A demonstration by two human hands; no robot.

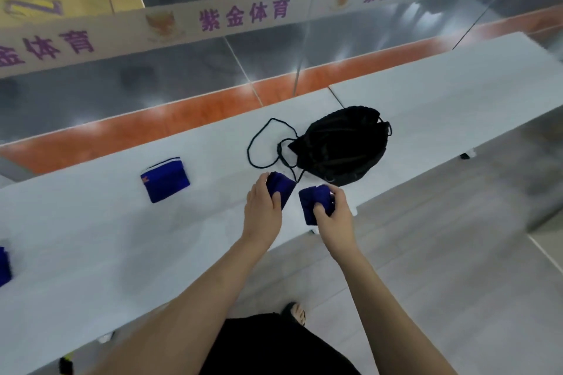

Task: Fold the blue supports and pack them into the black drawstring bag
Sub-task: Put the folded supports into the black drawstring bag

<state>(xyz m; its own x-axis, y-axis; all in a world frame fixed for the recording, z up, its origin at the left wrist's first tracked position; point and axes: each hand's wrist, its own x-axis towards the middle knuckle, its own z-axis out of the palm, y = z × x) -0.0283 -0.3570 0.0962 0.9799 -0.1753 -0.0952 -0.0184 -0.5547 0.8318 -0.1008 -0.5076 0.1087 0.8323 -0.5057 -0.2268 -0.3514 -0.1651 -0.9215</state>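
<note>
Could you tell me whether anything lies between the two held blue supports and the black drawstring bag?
Nothing solid does. Only the bag's loose cord lies on the white bench between the left hand's support, the right hand's support and the bag.

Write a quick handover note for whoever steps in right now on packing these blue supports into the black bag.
Left hand grips one folded blue support. Right hand grips a second support. Both are just in front of the black drawstring bag on the white bench.
Still out: a third support lying further left, and another at the far left edge.
Next: bag the two held, then the rest.
</note>
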